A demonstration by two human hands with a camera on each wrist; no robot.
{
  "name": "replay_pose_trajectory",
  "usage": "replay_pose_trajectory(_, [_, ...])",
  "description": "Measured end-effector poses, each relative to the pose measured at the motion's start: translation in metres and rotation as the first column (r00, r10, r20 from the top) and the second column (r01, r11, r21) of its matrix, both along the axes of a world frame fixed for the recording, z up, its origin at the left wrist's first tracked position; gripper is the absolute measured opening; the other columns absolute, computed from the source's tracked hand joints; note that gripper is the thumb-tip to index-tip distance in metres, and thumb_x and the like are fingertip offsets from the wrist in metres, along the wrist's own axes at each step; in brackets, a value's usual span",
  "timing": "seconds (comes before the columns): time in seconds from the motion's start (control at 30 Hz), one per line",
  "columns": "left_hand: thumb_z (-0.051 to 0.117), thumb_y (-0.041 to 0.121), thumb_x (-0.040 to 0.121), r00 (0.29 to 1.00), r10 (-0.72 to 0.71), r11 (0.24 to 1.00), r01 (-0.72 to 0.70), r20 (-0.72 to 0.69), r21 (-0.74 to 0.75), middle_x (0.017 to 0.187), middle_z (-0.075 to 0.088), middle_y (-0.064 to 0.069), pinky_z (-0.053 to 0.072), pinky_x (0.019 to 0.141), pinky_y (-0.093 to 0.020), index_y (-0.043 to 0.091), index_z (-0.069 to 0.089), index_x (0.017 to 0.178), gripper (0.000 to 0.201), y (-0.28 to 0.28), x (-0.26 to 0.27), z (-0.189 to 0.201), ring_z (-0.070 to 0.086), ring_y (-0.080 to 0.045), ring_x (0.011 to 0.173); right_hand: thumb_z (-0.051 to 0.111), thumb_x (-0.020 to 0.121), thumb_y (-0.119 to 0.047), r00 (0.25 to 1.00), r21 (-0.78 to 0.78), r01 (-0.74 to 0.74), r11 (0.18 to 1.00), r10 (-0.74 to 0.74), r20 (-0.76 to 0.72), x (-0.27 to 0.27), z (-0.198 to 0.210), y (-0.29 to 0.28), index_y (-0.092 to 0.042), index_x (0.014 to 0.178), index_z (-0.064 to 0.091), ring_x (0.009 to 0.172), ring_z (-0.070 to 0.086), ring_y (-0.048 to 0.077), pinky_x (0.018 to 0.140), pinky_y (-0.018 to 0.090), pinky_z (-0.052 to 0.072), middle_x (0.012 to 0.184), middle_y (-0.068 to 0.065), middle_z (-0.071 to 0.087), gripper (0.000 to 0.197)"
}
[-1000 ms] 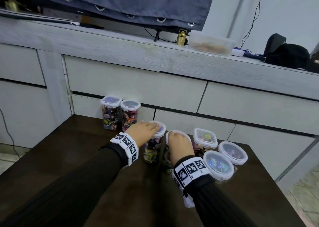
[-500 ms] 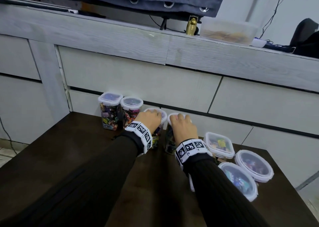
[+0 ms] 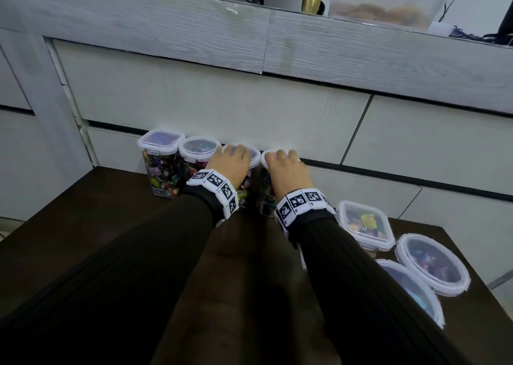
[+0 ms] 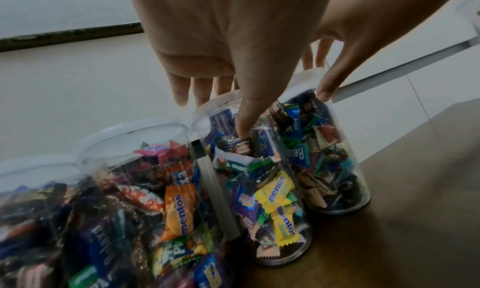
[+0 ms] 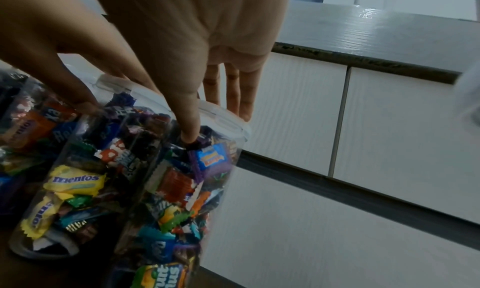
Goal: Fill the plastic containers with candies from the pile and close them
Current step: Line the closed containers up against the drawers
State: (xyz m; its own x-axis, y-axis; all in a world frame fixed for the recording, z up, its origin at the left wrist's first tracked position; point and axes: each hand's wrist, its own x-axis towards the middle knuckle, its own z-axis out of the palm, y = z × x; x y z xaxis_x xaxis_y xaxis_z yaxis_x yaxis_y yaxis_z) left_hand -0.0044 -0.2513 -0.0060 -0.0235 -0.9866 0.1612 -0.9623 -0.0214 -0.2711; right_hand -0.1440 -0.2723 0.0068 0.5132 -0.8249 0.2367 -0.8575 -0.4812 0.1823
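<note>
Four tall clear containers full of wrapped candies stand in a row at the back of the dark table [image 3: 111,226], all with lids on. My left hand [image 3: 233,159] grips the third container [image 4: 262,189] from above, fingers [image 4: 182,91] over its lid and thumb down its wall. My right hand [image 3: 286,167] grips the fourth container [image 5: 168,179] the same way, thumb on the side [image 5: 191,132]. The two held containers stand close side by side, next to the round-lidded [image 3: 198,148] and square-lidded [image 3: 161,142] ones.
Three low lidded containers sit at the table's right: a square one [image 3: 366,223] and two round ones [image 3: 433,264] [image 3: 410,289]. White cabinet drawer fronts [image 3: 222,106] rise right behind the row. A plastic tub [image 3: 383,1] stands on the shelf above.
Both hands have moved their containers away from me to the back of the table, into line with the two tall ones by the cabinet. My head has leaned forward.
</note>
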Motion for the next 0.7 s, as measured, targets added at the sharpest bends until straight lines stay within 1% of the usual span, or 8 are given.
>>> replay_pose_trajectory(0.1, [0.034,0.011,0.103,0.999,0.043,0.998,-0.042,-0.011,0.036,0.164,0.005,-0.013,0.01,0.12,-0.054,0.005,0.006,0.154,0.059,0.011,-0.001,0.001,0.004,-0.028,0.151,0.041,0.093,-0.002,1.0,0.042,0.011,0.999,-0.011,-0.006,0.0,0.002,0.003,-0.002,0.13,0.041,0.12,0.044,0.033,0.085,0.038,0.045,0.128,0.015,0.05,0.036])
replay_pose_trajectory(0.17, [0.044,0.018,0.101,0.998,0.03,1.0,-0.03,-0.048,-0.001,0.164,0.002,-0.011,0.008,0.12,-0.055,0.007,0.004,0.154,0.068,0.024,-0.007,0.003,-0.001,-0.025,0.152,0.04,0.095,-0.004,0.999,0.085,0.036,0.996,-0.034,-0.022,0.0,0.007,0.009,-0.002,0.132,0.039,0.123,0.044,0.033,0.089,0.039,0.045,0.132,0.016,0.048,0.037])
replay_pose_trajectory(0.23, [0.055,0.025,0.095,0.993,-0.054,0.997,0.047,-0.103,-0.066,0.163,0.011,-0.009,0.012,0.12,-0.053,0.011,0.013,0.153,0.073,0.04,-0.016,0.006,0.005,-0.023,0.151,0.042,0.095,-0.005,0.999,0.136,0.047,0.99,-0.047,0.0,-0.002,0.014,0.016,-0.003,0.133,0.038,0.124,0.045,0.033,0.091,0.039,0.044,0.134,0.016,0.046,0.038])
replay_pose_trajectory(0.3, [0.057,0.027,0.092,0.973,-0.168,0.979,0.146,-0.159,-0.142,0.156,0.029,-0.008,0.021,0.118,-0.046,0.014,0.028,0.148,0.064,0.057,-0.029,0.01,0.022,-0.024,0.147,0.046,0.093,-0.007,0.997,0.186,0.042,0.982,-0.053,0.058,-0.008,0.024,0.026,-0.005,0.13,0.039,0.122,0.046,0.034,0.09,0.04,0.043,0.131,0.016,0.046,0.038])
replay_pose_trajectory(0.4, [0.054,0.025,0.091,0.906,-0.335,0.934,0.282,-0.259,-0.221,0.127,0.053,-0.006,0.036,0.097,-0.037,0.014,0.047,0.124,0.035,0.083,-0.056,0.019,0.049,-0.026,0.121,0.048,0.091,-0.009,0.997,0.216,0.036,0.976,-0.049,0.057,-0.028,0.048,0.041,-0.007,0.129,0.046,0.119,0.049,0.034,0.09,0.041,0.044,0.127,0.018,0.052,0.037])
replay_pose_trajectory(0.5, [0.054,0.032,0.095,0.846,-0.404,0.912,0.345,-0.348,-0.221,0.116,0.058,-0.006,0.032,0.084,-0.035,0.014,0.05,0.114,0.026,0.111,-0.088,0.026,0.053,-0.027,0.109,0.054,0.089,-0.007,0.996,0.296,0.088,0.951,-0.088,-0.013,-0.061,0.07,0.052,-0.008,0.124,0.055,0.116,0.055,0.034,0.091,0.037,0.045,0.126,0.019,0.057,0.035])
replay_pose_trajectory(0.6, [0.055,0.034,0.093,0.752,-0.529,0.849,0.467,-0.393,-0.247,0.11,0.06,-0.007,0.036,0.086,-0.038,0.014,0.054,0.111,0.027,0.136,-0.122,0.025,0.054,-0.029,0.104,0.056,0.087,-0.003,0.986,0.375,0.168,0.912,-0.157,-0.06,-0.102,0.086,0.06,-0.008,0.123,0.059,0.118,0.055,0.03,0.095,0.033,0.045,0.128,0.017,0.058,0.037])
replay_pose_trajectory(0.7, [0.057,0.043,0.09,0.61,-0.711,0.694,0.688,-0.349,-0.213,0.117,0.06,-0.008,0.044,0.094,-0.039,0.012,0.057,0.118,0.043,0.154,-0.156,0.016,0.055,-0.027,0.108,0.062,0.085,-0.003,0.979,0.419,0.195,0.887,-0.153,-0.132,-0.143,0.094,0.069,-0.015,0.127,0.057,0.12,0.053,0.023,0.094,0.024,0.039,0.131,0.008,0.057,0.044])
